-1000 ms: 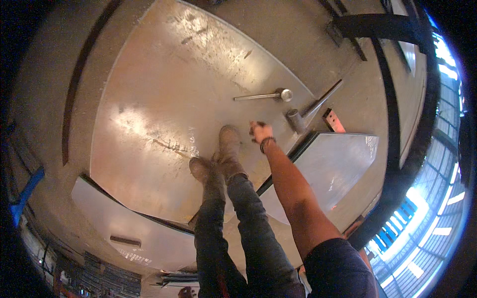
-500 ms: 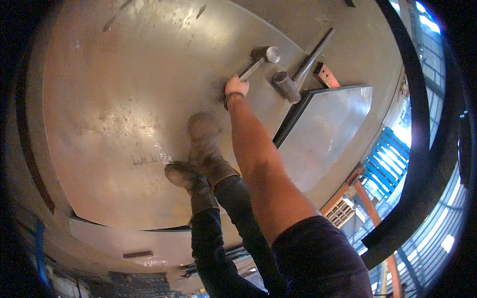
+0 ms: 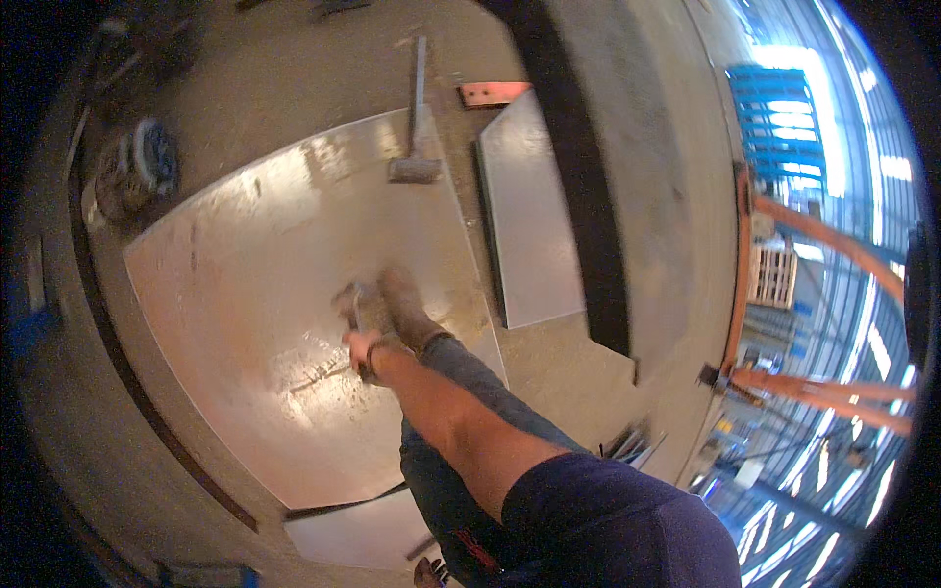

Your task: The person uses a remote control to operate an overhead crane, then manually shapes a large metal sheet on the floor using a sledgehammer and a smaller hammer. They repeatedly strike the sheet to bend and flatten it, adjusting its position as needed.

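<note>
From my remote seat, taking the clock from my right hand [image 3: 365,348], I see that hand closed around the handle of a hammer [image 3: 353,302], whose blurred head lies at 12 o'clock, just beside a work boot [image 3: 407,304]. I judge the pick-up done: the hammer is in my grip, over the large steel plate [image 3: 245,265], though I cannot tell whether its head touches the surface. It is not set down, and how much work remains I cannot read from here. The sledgehammer [image 3: 415,171], just past 12 o'clock, is out of hand, its head on the plate and its handle running out beyond the far edge. A brown shape at the lower edge looks like my left hand [image 3: 428,572]; I cannot tell whether it is open or closed.

For room, the plate is widest and barest from 9 to 11 o'clock. Its left edge gives onto a strip of floor, then a long dark bar [image 3: 157,431] at 8 o'clock. At 2 o'clock, a narrow floor gap separates the plate from a smaller steel plate [image 3: 534,225], with a dark beam [image 3: 578,176] past that. My legs crowd the 4 o'clock side.
</note>
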{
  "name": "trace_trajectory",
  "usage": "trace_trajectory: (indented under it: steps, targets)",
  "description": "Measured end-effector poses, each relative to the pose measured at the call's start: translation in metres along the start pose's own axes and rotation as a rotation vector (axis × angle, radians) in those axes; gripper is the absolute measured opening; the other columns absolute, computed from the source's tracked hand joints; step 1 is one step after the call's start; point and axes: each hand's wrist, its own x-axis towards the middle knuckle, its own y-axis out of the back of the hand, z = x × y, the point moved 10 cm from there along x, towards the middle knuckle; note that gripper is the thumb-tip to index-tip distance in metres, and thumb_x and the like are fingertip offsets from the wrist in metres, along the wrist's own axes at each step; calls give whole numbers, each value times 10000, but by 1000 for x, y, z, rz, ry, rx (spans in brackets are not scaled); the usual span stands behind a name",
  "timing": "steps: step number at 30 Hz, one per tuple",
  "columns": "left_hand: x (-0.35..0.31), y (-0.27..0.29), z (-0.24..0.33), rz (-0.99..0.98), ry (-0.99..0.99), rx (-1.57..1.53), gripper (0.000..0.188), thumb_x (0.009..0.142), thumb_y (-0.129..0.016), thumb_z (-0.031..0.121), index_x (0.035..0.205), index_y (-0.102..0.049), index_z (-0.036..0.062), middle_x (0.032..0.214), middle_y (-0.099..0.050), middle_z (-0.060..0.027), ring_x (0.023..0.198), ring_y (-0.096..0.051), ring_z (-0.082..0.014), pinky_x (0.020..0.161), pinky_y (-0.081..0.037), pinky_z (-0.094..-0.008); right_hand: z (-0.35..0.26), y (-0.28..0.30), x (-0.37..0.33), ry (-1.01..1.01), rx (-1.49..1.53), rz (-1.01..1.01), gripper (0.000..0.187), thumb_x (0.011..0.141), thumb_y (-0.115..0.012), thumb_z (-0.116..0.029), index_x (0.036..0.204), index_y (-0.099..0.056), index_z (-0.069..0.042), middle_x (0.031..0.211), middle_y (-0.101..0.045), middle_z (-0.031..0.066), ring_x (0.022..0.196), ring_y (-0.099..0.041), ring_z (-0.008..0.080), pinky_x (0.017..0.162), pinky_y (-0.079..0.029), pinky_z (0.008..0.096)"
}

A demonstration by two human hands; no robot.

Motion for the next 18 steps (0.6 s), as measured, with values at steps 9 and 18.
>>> trace_trajectory:
  steps: [9,18]
  targets:
    - [59,43,6,-89,22,145,494,947,-475,387,1364,-415,130,1288,-529,-187,1101,-545,-368,890,-431,-539,225,59,-141,-345,438,-350,389,868,-589,-341,612,-525,-55,527,-498,88,457,-519,235,446,-430,408]
    - [35,-61,36,289,-403,492,348,851,-661,322,1018,-599,24,971,-653,-134,797,-652,-262,597,-512,-430,392,301,-142,-293,690,-177,249,891,-545,-310,760,-455,-118,578,-394,18,402,-363,127,387,-311,285]
